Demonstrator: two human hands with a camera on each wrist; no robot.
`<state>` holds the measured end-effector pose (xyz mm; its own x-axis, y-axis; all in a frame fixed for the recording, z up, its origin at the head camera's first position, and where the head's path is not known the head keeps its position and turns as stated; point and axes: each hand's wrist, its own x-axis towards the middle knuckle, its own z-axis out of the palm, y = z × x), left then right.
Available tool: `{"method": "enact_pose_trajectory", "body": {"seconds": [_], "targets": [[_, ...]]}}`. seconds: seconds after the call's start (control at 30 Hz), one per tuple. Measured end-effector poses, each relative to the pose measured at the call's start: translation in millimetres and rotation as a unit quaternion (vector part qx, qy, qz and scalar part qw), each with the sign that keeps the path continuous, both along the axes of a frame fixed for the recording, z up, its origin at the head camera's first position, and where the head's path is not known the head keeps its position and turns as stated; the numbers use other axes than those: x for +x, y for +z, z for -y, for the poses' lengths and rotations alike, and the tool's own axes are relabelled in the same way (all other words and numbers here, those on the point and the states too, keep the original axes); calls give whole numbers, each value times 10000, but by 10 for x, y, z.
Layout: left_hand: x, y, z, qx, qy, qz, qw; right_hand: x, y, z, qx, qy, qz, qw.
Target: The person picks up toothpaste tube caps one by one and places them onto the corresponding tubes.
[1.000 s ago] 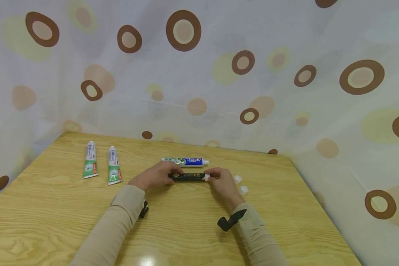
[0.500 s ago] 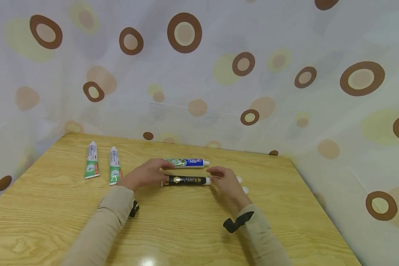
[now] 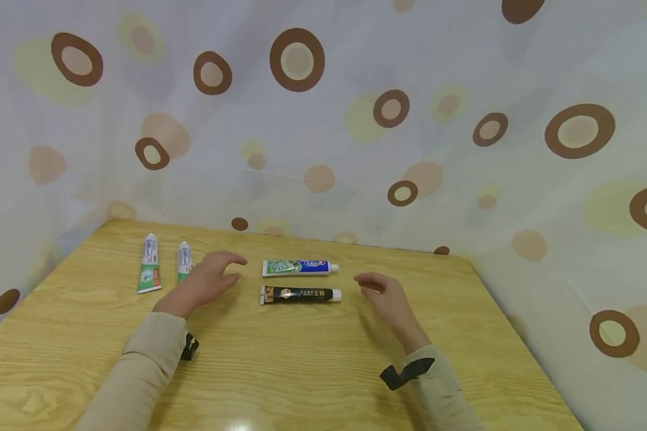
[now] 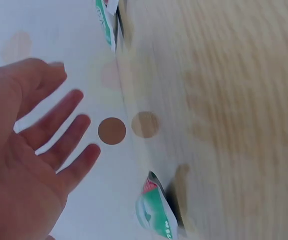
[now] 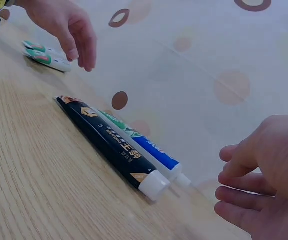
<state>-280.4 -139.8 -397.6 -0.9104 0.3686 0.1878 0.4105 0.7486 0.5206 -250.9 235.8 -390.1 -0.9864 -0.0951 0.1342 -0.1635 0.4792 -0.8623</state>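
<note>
A black toothpaste tube [image 3: 300, 295] with a white cap lies flat in the middle of the table. Just behind it, roughly parallel, is a blue and green toothpaste tube [image 3: 299, 267]. My left hand [image 3: 207, 281] hovers left of both tubes with loosely bent fingers and holds nothing; its spread fingers show in the left wrist view. To the right of the white caps, my right hand [image 3: 390, 302] is raised over the wood, its fingers relaxed and nothing in them. In the right wrist view the black tube [image 5: 109, 142] lies in front of the other one.
Two white and green toothpaste tubes stand out at the table's left: one tube [image 3: 150, 263] in full sight, the other tube [image 3: 185, 260] partly covered by my left hand. A dotted white sheet [image 3: 323, 120] rises behind the wooden table [image 3: 302, 371].
Both hands have drawn away from the black tube, the left to the left, the right to the right. The black tube stays on the table. Two small white caps are now hidden behind the right hand.
</note>
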Motion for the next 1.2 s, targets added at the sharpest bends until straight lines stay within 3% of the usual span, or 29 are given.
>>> {"method": "enact_pose_trajectory", "body": {"seconds": [0.27,0.43,0.67,0.83,1.2], "targets": [[87,-27,175,57,1251,-327,9916,37,-50,-208,80,-248,14,9997],[100,-35,263,-145,1718,-49,9850,63,-49,-349,-48,-447,48,9990],[84,-58,312,-543,1748,593,9813,73,-53,-455,142,-675,-126,9975],[112,-64,293,-753,1800,530,9793,96,-73,-491,265,-678,-312,9969],[193,-95,211,-586,1679,409,9832,139,-154,-558,468,-830,-276,9951]]}}
